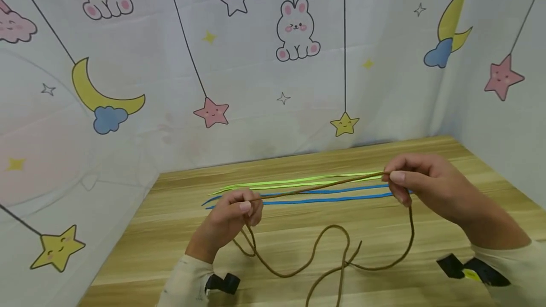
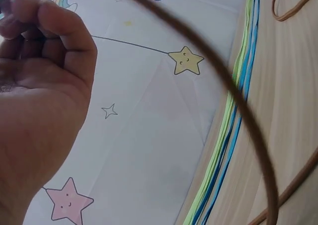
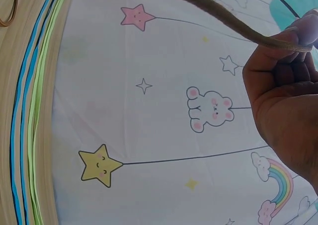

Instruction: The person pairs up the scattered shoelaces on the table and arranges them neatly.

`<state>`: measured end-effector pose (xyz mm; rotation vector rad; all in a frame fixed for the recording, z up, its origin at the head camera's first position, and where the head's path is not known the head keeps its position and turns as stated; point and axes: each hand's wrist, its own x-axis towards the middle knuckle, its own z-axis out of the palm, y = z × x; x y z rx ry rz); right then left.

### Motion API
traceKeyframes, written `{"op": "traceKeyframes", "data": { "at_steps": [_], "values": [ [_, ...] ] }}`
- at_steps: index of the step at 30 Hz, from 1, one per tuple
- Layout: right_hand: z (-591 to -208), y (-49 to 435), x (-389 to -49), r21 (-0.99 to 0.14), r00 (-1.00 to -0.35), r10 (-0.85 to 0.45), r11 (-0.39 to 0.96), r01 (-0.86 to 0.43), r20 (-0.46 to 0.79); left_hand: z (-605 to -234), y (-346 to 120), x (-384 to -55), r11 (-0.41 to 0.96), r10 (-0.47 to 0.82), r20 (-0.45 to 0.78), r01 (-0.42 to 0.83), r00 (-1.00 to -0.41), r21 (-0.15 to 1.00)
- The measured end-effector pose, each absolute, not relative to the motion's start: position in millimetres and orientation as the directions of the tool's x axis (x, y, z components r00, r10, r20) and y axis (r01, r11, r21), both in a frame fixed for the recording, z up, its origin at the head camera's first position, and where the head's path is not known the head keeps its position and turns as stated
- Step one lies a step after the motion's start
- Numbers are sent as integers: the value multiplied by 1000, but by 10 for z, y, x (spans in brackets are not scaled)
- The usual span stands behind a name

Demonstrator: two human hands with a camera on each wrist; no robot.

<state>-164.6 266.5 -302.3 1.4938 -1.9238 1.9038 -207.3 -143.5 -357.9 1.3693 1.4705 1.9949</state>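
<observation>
A brown cord point(image 1: 317, 186) runs nearly straight between my two hands, above the table. My left hand point(image 1: 233, 212) pinches it between thumb and curled fingers, and my right hand point(image 1: 420, 176) pinches it further right and a little higher. From both hands the slack drops in loose curves onto the wood, crossing itself near one free end point(image 1: 360, 244). Behind the taut stretch lie green laces point(image 1: 273, 184) and blue laces point(image 1: 324, 200), side by side. In the right wrist view the cord point(image 3: 223, 16) enters the right hand's point(image 3: 285, 101) grip.
The wood-grain table point(image 1: 170, 250) meets a white cloth backdrop point(image 1: 256, 141) printed with stars, moons and rabbits. That cloth also rises along the left and right sides. A black strap point(image 1: 223, 283) sits at the left wrist.
</observation>
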Motion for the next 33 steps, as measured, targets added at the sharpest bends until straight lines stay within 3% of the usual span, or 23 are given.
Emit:
{"op": "traceKeyframes", "data": {
  "at_steps": [5,25,33],
  "values": [
    [-3031,2668,-1657,-742,-549,-541,-237,-627,637,-3531,-1548,-2075,-465,628,538,282,-562,839],
    [-3064,2765,-1668,-744,-585,-497,-211,-634,640,-3514,-1857,-2184,-575,513,611,287,-603,766],
    [-3024,2800,-1641,-752,-636,-447,-139,-645,628,-3545,-1876,-2212,-589,474,640,322,-605,741]
  ]
}}
